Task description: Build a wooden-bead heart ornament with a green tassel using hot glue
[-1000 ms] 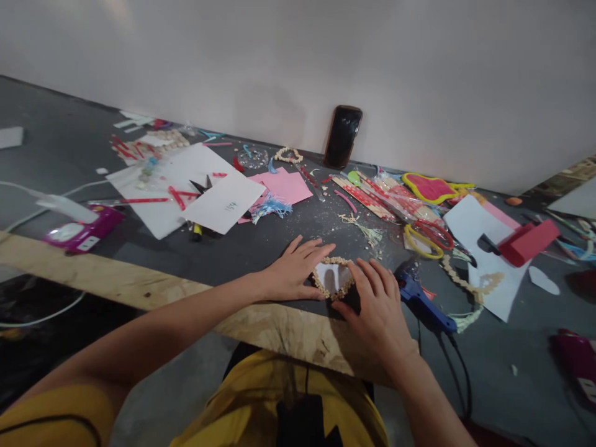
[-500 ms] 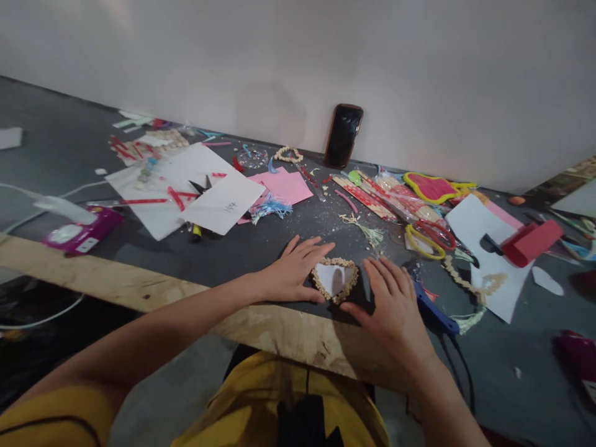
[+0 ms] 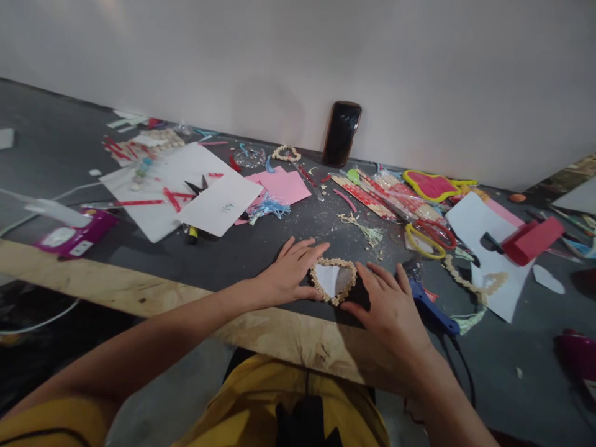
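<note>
Head view: we see the left hand (image 3: 292, 271) and right hand (image 3: 393, 310), both open with fingers spread, at opposite sides of the heart (image 3: 333, 283), near the glue gun (image 3: 434, 312).

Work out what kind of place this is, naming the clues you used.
Probably a craft workspace: a blue glue gun, by its shape, lies on the dark worktop, near yellow-handled scissors, and a bead-edged heart sits between the two hands.
</note>
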The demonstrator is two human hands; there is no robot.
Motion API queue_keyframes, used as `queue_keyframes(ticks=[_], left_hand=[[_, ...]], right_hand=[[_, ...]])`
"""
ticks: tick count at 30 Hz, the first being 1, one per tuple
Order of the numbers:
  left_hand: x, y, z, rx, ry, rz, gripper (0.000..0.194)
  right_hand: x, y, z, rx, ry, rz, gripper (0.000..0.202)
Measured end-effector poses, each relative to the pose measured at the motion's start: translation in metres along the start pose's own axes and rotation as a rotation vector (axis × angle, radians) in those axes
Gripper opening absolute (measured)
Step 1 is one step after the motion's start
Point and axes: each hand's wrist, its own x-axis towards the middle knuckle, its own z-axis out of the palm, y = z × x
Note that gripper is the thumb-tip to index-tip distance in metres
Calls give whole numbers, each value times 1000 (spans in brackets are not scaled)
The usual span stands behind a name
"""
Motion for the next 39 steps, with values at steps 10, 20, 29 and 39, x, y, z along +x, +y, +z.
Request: queue_keyframes(ticks=[10, 20, 29, 39], left_hand=[[-1, 0, -4, -3, 11, -5, 95], [-3, -3, -15, -8, 49, 13, 92], [-5, -9, -11, 19, 23, -13, 95], [-5, -10, -8, 55, 33, -8, 92]], right_hand=[[2, -1, 0, 38, 16, 16, 59], [11, -9, -3, 56, 47, 30, 59], [12, -14, 3, 57, 9, 23, 61], [13, -15, 6, 44, -16, 42, 60]])
